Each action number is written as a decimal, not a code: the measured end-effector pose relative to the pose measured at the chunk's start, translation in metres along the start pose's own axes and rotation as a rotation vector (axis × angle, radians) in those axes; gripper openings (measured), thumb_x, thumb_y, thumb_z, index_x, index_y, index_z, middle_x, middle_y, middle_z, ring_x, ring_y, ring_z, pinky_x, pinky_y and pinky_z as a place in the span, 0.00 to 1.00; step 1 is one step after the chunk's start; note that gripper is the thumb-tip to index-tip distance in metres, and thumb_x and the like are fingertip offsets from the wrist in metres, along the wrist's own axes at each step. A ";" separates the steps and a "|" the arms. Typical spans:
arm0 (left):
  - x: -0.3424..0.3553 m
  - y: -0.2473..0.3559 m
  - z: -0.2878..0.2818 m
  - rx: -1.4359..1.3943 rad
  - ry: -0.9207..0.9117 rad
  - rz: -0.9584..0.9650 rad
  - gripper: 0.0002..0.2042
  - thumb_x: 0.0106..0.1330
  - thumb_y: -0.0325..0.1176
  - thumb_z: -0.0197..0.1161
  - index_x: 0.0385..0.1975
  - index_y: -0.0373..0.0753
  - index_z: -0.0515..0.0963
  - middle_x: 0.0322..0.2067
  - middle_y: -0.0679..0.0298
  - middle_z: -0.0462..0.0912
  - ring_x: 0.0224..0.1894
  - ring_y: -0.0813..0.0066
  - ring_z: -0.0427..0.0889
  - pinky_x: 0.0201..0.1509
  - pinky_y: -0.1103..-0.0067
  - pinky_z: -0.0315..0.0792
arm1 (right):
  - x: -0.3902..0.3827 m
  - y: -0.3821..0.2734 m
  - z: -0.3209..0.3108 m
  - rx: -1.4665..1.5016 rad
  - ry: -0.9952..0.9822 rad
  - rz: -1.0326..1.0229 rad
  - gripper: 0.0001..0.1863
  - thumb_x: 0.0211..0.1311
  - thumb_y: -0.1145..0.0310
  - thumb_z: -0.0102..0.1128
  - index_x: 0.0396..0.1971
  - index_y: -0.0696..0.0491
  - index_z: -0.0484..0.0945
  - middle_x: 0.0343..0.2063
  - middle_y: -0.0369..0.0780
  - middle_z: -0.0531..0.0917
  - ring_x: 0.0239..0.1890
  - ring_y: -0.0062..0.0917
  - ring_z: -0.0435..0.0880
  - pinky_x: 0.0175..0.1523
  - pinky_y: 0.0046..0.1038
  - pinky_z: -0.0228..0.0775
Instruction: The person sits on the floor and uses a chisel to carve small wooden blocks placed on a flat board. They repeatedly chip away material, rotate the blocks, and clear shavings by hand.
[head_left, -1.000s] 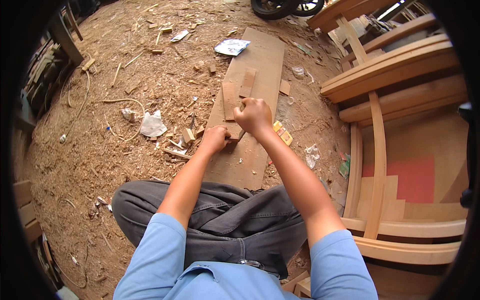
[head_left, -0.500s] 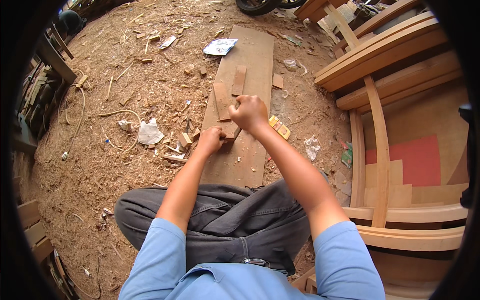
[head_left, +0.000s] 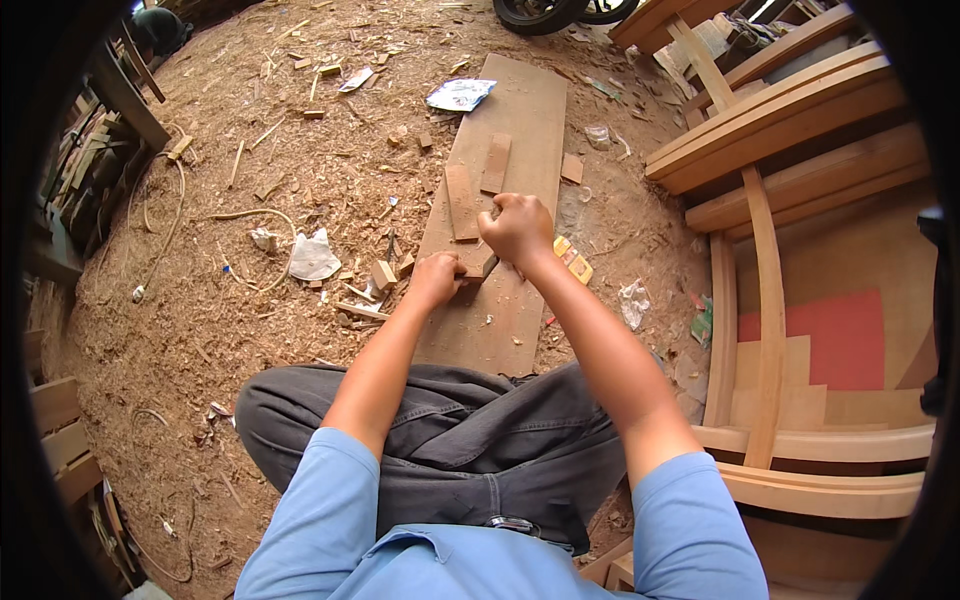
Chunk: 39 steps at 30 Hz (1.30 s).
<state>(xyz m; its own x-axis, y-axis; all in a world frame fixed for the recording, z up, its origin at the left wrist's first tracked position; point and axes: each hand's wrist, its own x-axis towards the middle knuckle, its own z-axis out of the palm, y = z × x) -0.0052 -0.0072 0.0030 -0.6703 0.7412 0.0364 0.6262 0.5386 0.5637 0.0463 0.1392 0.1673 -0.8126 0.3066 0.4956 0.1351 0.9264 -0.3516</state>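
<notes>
One view only: head cam, fisheye, looking steeply down and fwd over the hands. Left hand (head_left: 437,277) and right hand (head_left: 518,226) sit mid-frame, fairly near; forearms enter from below, floor (head_left: 200,330) all around them.

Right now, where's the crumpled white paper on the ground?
In the head view the crumpled white paper lies on the sawdust floor, on the person's left, beside the long board and left of the left hand.

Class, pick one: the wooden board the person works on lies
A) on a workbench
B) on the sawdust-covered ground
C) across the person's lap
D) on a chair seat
B: the wooden board lies flat on the sawdust-covered ground, in front of the person's crossed legs.
</notes>
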 end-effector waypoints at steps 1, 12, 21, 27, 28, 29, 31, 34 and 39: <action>0.000 0.000 -0.001 -0.001 -0.010 -0.004 0.10 0.55 0.37 0.74 0.35 0.45 0.89 0.38 0.62 0.84 0.47 0.59 0.84 0.52 0.65 0.77 | 0.000 -0.001 0.000 0.014 -0.161 0.023 0.14 0.49 0.60 0.59 0.16 0.55 0.81 0.18 0.47 0.84 0.22 0.39 0.86 0.34 0.40 0.81; -0.001 0.000 0.001 -0.052 0.034 0.008 0.11 0.52 0.32 0.75 0.36 0.41 0.89 0.37 0.58 0.85 0.43 0.56 0.84 0.49 0.66 0.78 | 0.001 -0.004 -0.003 -0.009 -0.400 -0.027 0.17 0.49 0.58 0.57 0.22 0.57 0.85 0.22 0.51 0.85 0.27 0.44 0.87 0.36 0.40 0.81; 0.001 -0.006 0.008 -0.124 0.040 0.004 0.10 0.53 0.33 0.74 0.35 0.42 0.89 0.36 0.60 0.85 0.43 0.56 0.85 0.49 0.66 0.78 | -0.006 0.000 -0.005 0.030 -0.322 -0.001 0.16 0.49 0.58 0.58 0.22 0.56 0.85 0.22 0.52 0.84 0.28 0.44 0.87 0.38 0.40 0.81; -0.002 -0.003 0.003 -0.017 0.070 0.027 0.10 0.55 0.34 0.74 0.37 0.44 0.88 0.36 0.61 0.86 0.43 0.56 0.85 0.50 0.67 0.79 | 0.003 -0.005 0.004 0.001 -0.528 0.022 0.17 0.50 0.57 0.59 0.25 0.56 0.87 0.26 0.53 0.86 0.31 0.45 0.88 0.41 0.40 0.82; -0.002 -0.002 0.002 -0.051 0.057 0.008 0.11 0.54 0.33 0.74 0.37 0.43 0.88 0.36 0.60 0.86 0.44 0.57 0.85 0.50 0.66 0.79 | 0.007 -0.006 0.005 0.005 -0.574 0.034 0.18 0.50 0.56 0.59 0.28 0.56 0.88 0.28 0.53 0.86 0.33 0.45 0.88 0.43 0.40 0.82; -0.003 0.000 0.002 -0.049 0.045 -0.002 0.11 0.54 0.33 0.73 0.37 0.43 0.88 0.37 0.59 0.85 0.44 0.57 0.84 0.50 0.66 0.79 | 0.008 -0.008 0.006 0.013 -0.411 0.044 0.17 0.49 0.56 0.59 0.26 0.55 0.88 0.26 0.52 0.86 0.32 0.45 0.88 0.43 0.41 0.82; -0.001 0.000 -0.001 -0.033 0.017 -0.005 0.10 0.54 0.33 0.73 0.37 0.43 0.88 0.37 0.59 0.85 0.45 0.58 0.84 0.51 0.66 0.78 | 0.013 -0.009 0.007 0.043 -0.130 0.061 0.16 0.49 0.56 0.59 0.23 0.54 0.86 0.24 0.51 0.85 0.31 0.45 0.88 0.43 0.41 0.82; -0.001 0.001 -0.003 -0.023 -0.041 -0.026 0.10 0.53 0.34 0.74 0.36 0.43 0.89 0.41 0.60 0.86 0.48 0.59 0.84 0.54 0.67 0.77 | 0.013 -0.010 0.006 -0.009 -0.357 0.028 0.18 0.49 0.57 0.59 0.28 0.56 0.88 0.26 0.52 0.86 0.33 0.44 0.89 0.43 0.41 0.82; 0.001 -0.003 0.001 -0.105 0.019 -0.038 0.10 0.53 0.31 0.73 0.37 0.43 0.89 0.40 0.60 0.86 0.45 0.58 0.84 0.52 0.67 0.78 | 0.013 -0.007 0.005 -0.018 -0.415 0.134 0.14 0.49 0.60 0.59 0.22 0.54 0.86 0.18 0.47 0.85 0.23 0.38 0.88 0.32 0.39 0.82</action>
<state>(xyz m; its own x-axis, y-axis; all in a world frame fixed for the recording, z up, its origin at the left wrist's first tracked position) -0.0073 -0.0078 0.0007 -0.7007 0.7129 0.0285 0.5556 0.5202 0.6485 0.0319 0.1353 0.1723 -0.9456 0.3143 0.0839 0.2622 0.8890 -0.3754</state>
